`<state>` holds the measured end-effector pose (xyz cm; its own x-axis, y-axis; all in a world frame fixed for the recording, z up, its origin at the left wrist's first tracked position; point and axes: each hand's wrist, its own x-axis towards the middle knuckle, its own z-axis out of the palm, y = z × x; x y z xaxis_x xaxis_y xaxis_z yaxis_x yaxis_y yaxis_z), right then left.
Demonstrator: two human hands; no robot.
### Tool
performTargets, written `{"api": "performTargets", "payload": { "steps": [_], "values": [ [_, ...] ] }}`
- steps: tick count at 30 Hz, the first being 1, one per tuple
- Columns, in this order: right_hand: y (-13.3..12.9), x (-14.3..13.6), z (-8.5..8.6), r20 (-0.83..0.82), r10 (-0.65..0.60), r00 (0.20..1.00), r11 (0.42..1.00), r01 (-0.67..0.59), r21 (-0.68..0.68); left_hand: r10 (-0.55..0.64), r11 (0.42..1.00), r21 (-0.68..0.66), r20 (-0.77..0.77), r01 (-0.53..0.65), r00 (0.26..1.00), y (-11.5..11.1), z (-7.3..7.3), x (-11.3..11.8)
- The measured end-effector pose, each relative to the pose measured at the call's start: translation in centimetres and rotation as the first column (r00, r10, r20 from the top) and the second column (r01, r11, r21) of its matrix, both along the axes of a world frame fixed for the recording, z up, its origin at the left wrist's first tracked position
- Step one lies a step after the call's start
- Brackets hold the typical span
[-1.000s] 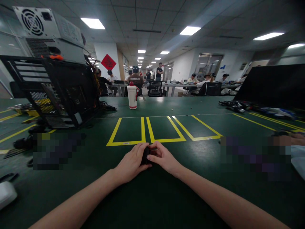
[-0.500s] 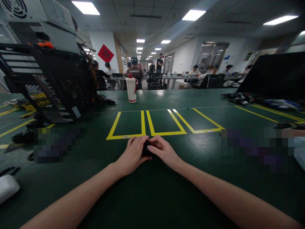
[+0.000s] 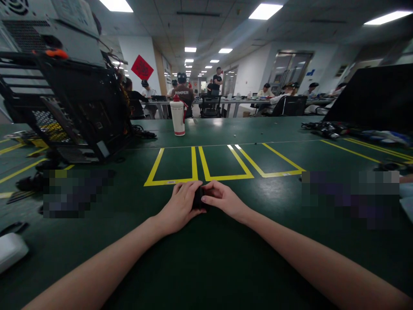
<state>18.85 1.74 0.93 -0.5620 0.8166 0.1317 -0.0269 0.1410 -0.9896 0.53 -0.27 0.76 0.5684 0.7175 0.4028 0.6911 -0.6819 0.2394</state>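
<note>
A small black object (image 3: 198, 199) is held between my two hands, low over the green table (image 3: 206, 262) just in front of the yellow tape outlines (image 3: 226, 177). My left hand (image 3: 183, 202) wraps round its left side, thumb below and fingers over the top. On its right side, my right hand (image 3: 224, 200) grips it with bent fingers and the thumb against its face. The fingers cover much of the object, and its exact shape is too dark to tell.
An open black computer case (image 3: 80, 112) stands at the left. Beyond the tape is a white bottle with a red lid (image 3: 178, 117). Cables (image 3: 325, 129) and a large black panel (image 3: 371, 99) are at the right. A white object (image 3: 11, 252) lies at the near left.
The view has tilted slightly downward. My right hand has shifted a little to the right, and a bit more of the black object shows between my hands.
</note>
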Motion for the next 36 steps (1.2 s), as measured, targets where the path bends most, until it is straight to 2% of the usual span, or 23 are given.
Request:
{"api": "performTargets", "payload": {
  "steps": [8, 13, 19, 28, 36],
  "values": [
    [-0.5, 0.1, -0.1, 0.018, 0.005, 1.0, 0.994, -0.007, 0.111, 0.012, 1.0, 0.013, -0.037, -0.011, 0.999, -0.2, 0.3, 0.2],
    [-0.5, -0.4, 0.1, 0.01, -0.044, 0.999, 0.993, 0.043, 0.107, 0.048, 0.999, 0.015, -0.021, -0.048, 0.999, -0.5, 0.4, 0.2],
    [0.3, -0.8, -0.6, -0.01, -0.104, 0.995, 0.993, 0.104, 0.054, 0.051, 0.999, 0.021, -0.032, -0.05, 0.998, -0.3, 0.3, 0.2],
    [0.4, -0.4, -0.7, -0.08, 0.021, 0.997, 0.999, -0.018, 0.035, 0.046, 0.999, 0.018, -0.033, -0.045, 0.998, -0.3, 0.2, 0.2],
    [0.3, -0.8, -0.4, -0.043, -0.053, 0.998, 0.995, 0.056, 0.077, 0.039, 0.999, 0.033, -0.016, -0.039, 0.999, -0.2, 0.2, 0.2]
  ]
}}
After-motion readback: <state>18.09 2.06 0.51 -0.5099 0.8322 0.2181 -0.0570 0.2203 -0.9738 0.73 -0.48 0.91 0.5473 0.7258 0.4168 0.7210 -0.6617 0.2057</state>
